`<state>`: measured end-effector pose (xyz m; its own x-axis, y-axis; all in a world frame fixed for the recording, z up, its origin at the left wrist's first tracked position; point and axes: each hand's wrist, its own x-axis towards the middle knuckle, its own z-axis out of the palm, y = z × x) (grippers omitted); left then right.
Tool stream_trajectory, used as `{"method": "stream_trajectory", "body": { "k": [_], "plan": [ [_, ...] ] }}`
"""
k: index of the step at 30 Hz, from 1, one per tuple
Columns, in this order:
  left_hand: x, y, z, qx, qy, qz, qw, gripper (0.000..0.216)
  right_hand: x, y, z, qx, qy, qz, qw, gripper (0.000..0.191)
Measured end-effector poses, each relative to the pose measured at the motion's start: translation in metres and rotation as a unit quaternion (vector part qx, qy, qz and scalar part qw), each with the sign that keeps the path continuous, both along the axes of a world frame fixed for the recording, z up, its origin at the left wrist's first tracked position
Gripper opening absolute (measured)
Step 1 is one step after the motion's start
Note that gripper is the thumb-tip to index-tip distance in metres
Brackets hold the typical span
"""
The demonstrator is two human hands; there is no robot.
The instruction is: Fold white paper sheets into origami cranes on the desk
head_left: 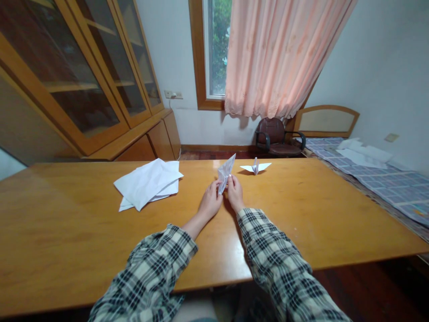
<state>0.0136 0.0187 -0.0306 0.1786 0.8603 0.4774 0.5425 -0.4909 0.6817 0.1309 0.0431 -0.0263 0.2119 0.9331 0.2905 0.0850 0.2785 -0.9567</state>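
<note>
A folded piece of white paper, pointed at its top and creased in several places, is held just above the table between both hands. My left hand grips its lower left part, fingers closed round the edge. On the other side my right hand pinches the paper between thumb and fingers. Just beyond my right hand stands a finished paper crane with its wings spread flat. Some fingertips are hidden behind the paper.
Several loose white sheets lie in an untidy pile on the wooden table, left of my hands. Past the far edge are a brown armchair and a glass-fronted cabinet. A bed stands at the right.
</note>
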Motion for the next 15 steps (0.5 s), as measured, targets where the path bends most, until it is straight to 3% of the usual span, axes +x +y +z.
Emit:
{"method": "stream_trajectory", "body": {
  "k": [8,15],
  "plan": [
    [-0.0034,0.0035,-0.0061,0.007,-0.066,-0.022,0.998,0.037,0.0085,-0.0044,0.0083,0.054,-0.041,0.01,0.998,0.031],
    [-0.0013,0.0023,-0.0021,-0.08,-0.212,-0.034,0.973,0.045,0.0076,-0.0067,0.0085,0.049,-0.043,0.044,0.997,0.029]
  ]
}}
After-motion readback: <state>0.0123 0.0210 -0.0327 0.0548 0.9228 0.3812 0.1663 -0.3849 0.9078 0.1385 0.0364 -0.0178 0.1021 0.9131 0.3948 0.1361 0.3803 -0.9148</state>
